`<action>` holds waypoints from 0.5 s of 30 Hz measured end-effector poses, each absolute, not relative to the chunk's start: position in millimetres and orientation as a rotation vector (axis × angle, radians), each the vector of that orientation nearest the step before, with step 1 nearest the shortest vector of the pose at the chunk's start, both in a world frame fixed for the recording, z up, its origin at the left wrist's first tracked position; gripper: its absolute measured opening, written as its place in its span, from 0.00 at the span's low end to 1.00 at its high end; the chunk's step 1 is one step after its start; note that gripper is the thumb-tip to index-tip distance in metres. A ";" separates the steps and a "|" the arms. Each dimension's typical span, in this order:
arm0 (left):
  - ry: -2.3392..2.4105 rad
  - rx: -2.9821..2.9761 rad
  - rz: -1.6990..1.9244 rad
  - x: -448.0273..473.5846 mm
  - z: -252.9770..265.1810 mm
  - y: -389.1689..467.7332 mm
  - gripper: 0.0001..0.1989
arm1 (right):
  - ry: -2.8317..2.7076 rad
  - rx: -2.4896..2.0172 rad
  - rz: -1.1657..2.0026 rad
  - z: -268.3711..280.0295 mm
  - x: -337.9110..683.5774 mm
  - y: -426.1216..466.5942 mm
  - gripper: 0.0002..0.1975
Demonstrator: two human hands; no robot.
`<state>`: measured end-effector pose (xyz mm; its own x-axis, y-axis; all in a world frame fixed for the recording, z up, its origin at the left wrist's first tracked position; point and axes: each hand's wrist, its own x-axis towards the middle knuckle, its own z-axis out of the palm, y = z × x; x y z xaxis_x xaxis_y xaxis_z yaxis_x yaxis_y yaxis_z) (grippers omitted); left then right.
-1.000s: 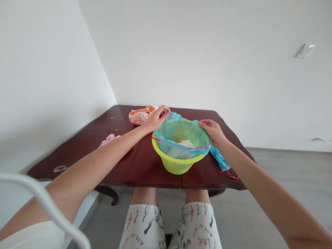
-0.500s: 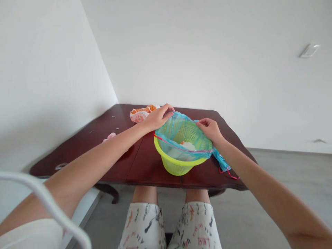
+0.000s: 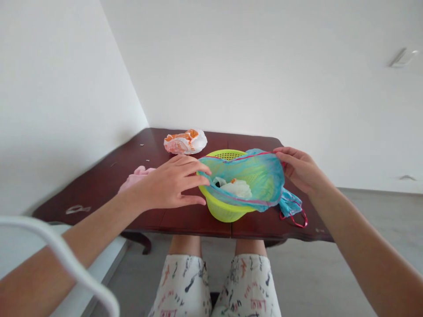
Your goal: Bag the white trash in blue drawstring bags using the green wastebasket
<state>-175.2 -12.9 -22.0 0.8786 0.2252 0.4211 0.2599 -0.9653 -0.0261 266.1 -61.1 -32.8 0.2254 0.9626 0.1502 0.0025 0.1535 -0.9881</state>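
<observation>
Pinched between the thumb and forefinger of the right hand [image 3: 300, 171], the red drawstring [image 3: 254, 155] of a translucent blue drawstring bag [image 3: 269, 178] is held at the bag's far right edge, the fingertips closed on it and the other fingers curled beneath. By the left hand [image 3: 175, 182] a looser shape is made: its fingers are spread and slightly bent, the thumb is held well apart below them, and a wide gap is left between. Its fingertips are brought to the left edge of the bag, just beside the basket's rim; whether the plastic is pressed by them cannot be told. The bag is spread inside a yellow-green plastic basket [image 3: 227, 215], its mouth opened wide and its near edge draped over the front rim, while the perforated back of the basket is left uncovered. Inside the bag, a crumpled white item [image 3: 238, 189] with a small orange patch can be seen, with something dark beside it. The basket is set upright near the front edge of a dark red wooden table [image 3: 194, 223]. Just to its right a bunched blue bag [image 3: 290, 203] with a red cord is laid. Behind and to the left, a crumpled orange-and-white plastic bag [image 3: 185, 141] is placed, and a pink cloth [image 3: 132, 178] is partly hidden by the left forearm.
</observation>
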 end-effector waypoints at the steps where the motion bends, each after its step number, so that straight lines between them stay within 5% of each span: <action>1: -0.380 -2.972 -0.643 -177.1 -23.5 -14.0 0.12 | -1.103 -1.188 0.966 -30.0 266.6 -64.0 0.20; 15: -0.808 -2.889 -0.778 -204.6 -50.0 32.1 0.12 | -1.277 -1.200 1.013 -3.8 262.5 -86.9 0.17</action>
